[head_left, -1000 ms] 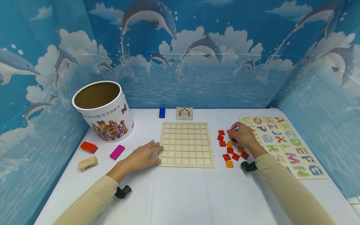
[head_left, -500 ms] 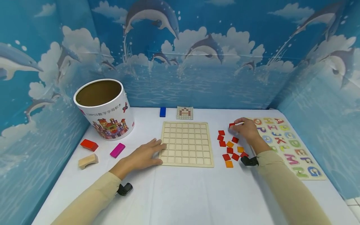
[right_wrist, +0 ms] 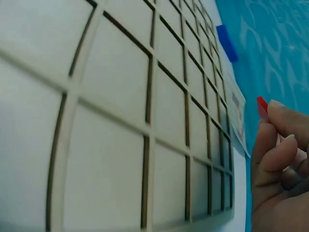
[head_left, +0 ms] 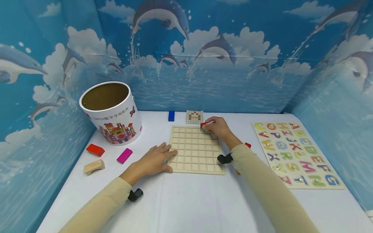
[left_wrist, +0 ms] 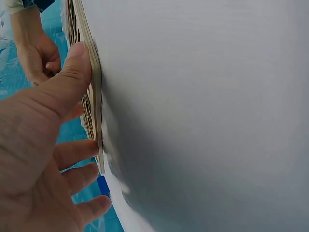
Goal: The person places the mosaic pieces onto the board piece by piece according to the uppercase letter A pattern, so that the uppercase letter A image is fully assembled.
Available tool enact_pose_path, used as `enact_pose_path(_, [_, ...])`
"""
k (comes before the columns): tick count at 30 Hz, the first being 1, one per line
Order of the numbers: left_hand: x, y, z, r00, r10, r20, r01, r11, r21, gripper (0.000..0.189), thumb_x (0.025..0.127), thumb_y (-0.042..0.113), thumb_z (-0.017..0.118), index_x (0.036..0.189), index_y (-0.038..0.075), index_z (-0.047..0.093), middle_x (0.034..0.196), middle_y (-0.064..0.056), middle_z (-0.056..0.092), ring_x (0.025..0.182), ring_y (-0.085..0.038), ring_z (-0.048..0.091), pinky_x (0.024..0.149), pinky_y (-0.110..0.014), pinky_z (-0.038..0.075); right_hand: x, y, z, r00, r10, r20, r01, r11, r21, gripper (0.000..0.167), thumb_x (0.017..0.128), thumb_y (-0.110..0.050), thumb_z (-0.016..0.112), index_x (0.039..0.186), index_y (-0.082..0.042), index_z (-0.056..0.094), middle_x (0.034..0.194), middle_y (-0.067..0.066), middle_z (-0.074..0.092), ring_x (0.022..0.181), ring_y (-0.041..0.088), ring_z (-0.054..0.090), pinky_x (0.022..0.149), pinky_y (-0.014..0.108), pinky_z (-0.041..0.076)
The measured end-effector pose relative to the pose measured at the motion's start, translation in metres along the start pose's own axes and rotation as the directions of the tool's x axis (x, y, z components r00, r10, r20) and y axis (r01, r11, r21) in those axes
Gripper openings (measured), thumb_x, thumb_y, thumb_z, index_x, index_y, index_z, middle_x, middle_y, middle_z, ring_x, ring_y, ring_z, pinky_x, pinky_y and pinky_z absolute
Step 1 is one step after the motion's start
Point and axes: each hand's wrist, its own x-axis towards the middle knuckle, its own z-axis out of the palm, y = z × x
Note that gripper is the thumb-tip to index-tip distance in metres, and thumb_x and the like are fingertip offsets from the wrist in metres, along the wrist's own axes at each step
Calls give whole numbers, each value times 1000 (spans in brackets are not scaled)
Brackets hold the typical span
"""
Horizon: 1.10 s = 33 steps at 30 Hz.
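Observation:
My right hand [head_left: 218, 127] pinches a small red square tile [head_left: 202, 125] between thumb and finger, above the far edge of a wooden grid board [head_left: 195, 150]. In the right wrist view the red tile [right_wrist: 262, 106] sticks out from the fingertips. Fingers spread, my left hand [head_left: 155, 159] rests at the board's left edge, its thumb against the near-left corner; the left wrist view shows the thumb and fingers along the board's side [left_wrist: 94, 72]. Behind the board lies a small pattern card [head_left: 194, 117]. Most of the loose tiles are hidden under my right forearm; one red tile [head_left: 248, 145] shows beyond it.
A white bucket [head_left: 112, 113] stands at the back left. Near it lie a red block [head_left: 95, 149], a magenta block [head_left: 124, 156] and a wooden arch block [head_left: 94, 167]. A blue block [head_left: 171, 116] sits behind the board. An alphabet board [head_left: 297, 155] lies at the right.
My right hand has picked up a red tile from the loose tiles and carried it left to the board's far edge. The left hand stays at the board's left side.

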Motion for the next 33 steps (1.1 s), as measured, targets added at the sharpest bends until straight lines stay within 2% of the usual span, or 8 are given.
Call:
enact_pose_path(3, [1,0,-1,1000,8,14,-9,999,39,81,87,56,73,156,25,44,164,-12,35,155,-34,20,121,-59,19,6,-2,16,999,-32,37,37,990,-134,31,97,-18,71,124,-4,62,100,15,68,79,23,58,71,36,46])
enact_pose_path(9, [5,5,-10,1000,0,26,-2,999,54,85,83,54,77,156,25,44,161,-14,40,154,-34,25,120,-59,21,10,-6,31,989,-142,48,150,908,-392,28,96,-20,72,118,-4,67,101,12,66,87,26,58,74,37,48])
enact_pose_path(14, [5,7,-10,999,-17,36,14,998,62,89,83,55,76,158,24,40,161,-13,41,153,-32,28,120,-57,23,11,-3,37,976,-205,72,214,847,-486,22,97,-21,71,111,-4,70,93,9,65,79,22,53,72,37,44])
enact_pose_path(22, [8,10,-9,999,-14,34,11,997,78,91,81,54,77,158,23,40,160,-14,42,152,-33,30,120,-57,24,7,-2,35,964,-233,125,263,799,-540,24,98,-20,69,114,-2,71,100,13,69,84,25,60,76,40,49])
enact_pose_path(25, [8,11,-8,999,-17,41,14,996,85,90,82,54,76,158,23,40,160,-14,41,152,-33,29,120,-57,23,1,-1,24,964,-214,157,266,784,-561,33,99,-22,68,127,-3,68,106,13,71,89,26,65,79,42,52])
enact_pose_path(28, [7,11,-8,999,-11,46,7,996,88,89,83,53,76,158,22,41,160,-15,40,153,-34,27,121,-57,23,-9,3,-3,969,-202,143,248,776,-580,41,99,-23,68,135,-5,64,108,14,71,91,26,65,79,43,52])
enact_pose_path(31, [4,9,-7,999,16,33,-19,996,88,85,83,51,75,157,22,44,160,-17,40,153,-37,26,119,-59,24,-24,15,-44,982,-170,85,188,798,-572,44,99,-23,67,138,-6,62,111,16,69,90,27,61,75,42,49])
enact_pose_path(33, [3,7,-6,999,36,20,-38,996,82,81,84,50,74,155,23,46,160,-19,40,152,-40,26,118,-62,24,-35,25,-70,993,-115,38,118,839,-532,45,99,-25,67,139,-7,61,116,17,65,93,28,57,76,40,49])
